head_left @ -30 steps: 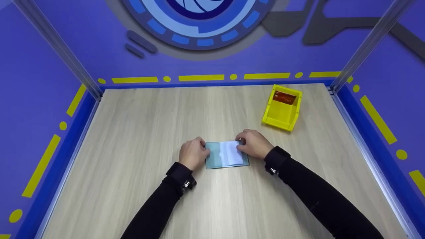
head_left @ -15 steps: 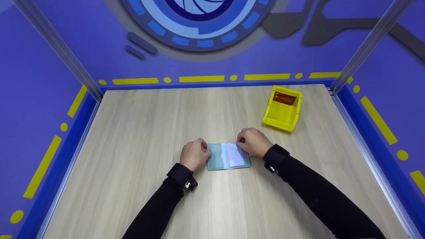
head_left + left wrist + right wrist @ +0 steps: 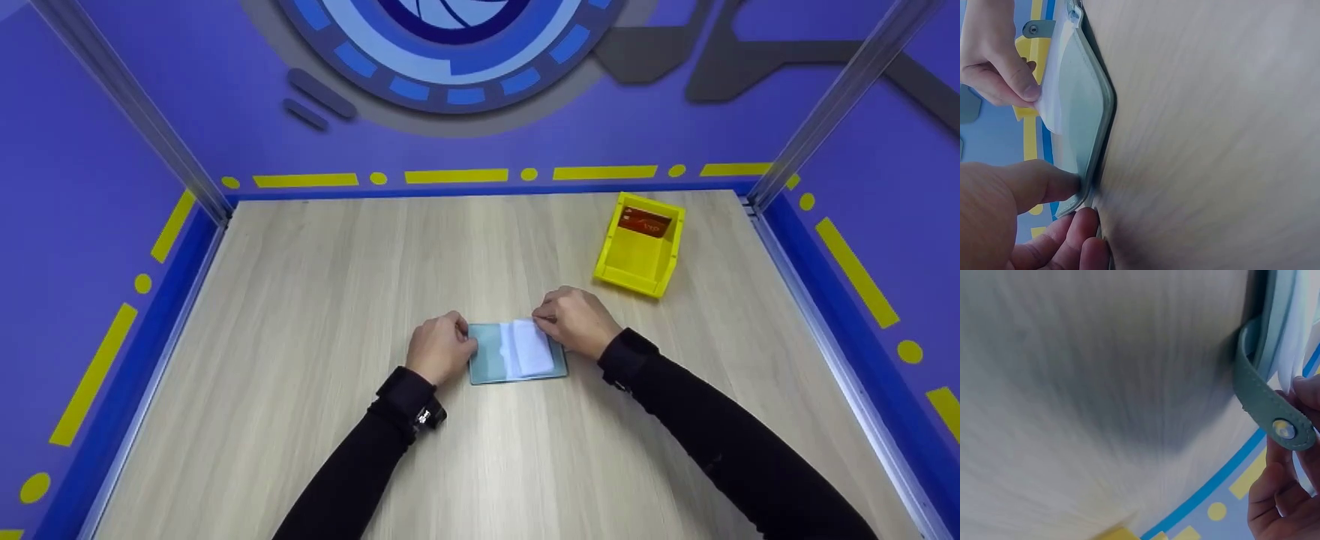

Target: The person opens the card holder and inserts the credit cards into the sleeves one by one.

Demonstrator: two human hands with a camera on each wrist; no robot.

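Note:
A pale green card holder [image 3: 487, 361] lies spread open on the table, with clear-white plastic sleeves [image 3: 533, 349] along its middle and right half. My left hand [image 3: 437, 349] grips its left cover; in the left wrist view the thumb [image 3: 1053, 181] is on the inner face and the fingers curl at the edge underneath. At the sleeves' upper right corner, my right hand [image 3: 579, 324] pinches a sleeve between thumb and finger. A stitched strap [image 3: 1266, 399] with a metal snap [image 3: 1284, 428] sticks out from the right cover beside the right fingers.
A yellow bin [image 3: 634, 259] stands behind and to the right of the right hand. Inside it, a red card marked VIP [image 3: 643, 223] leans on the back wall. Blue panels [image 3: 480, 150] enclose the wooden table [image 3: 337, 270] at the back and both sides.
My right fingers have shifted slightly at the upper corner of the sleeves, whose free edge has moved a little. The left hand keeps its grip on the cover.

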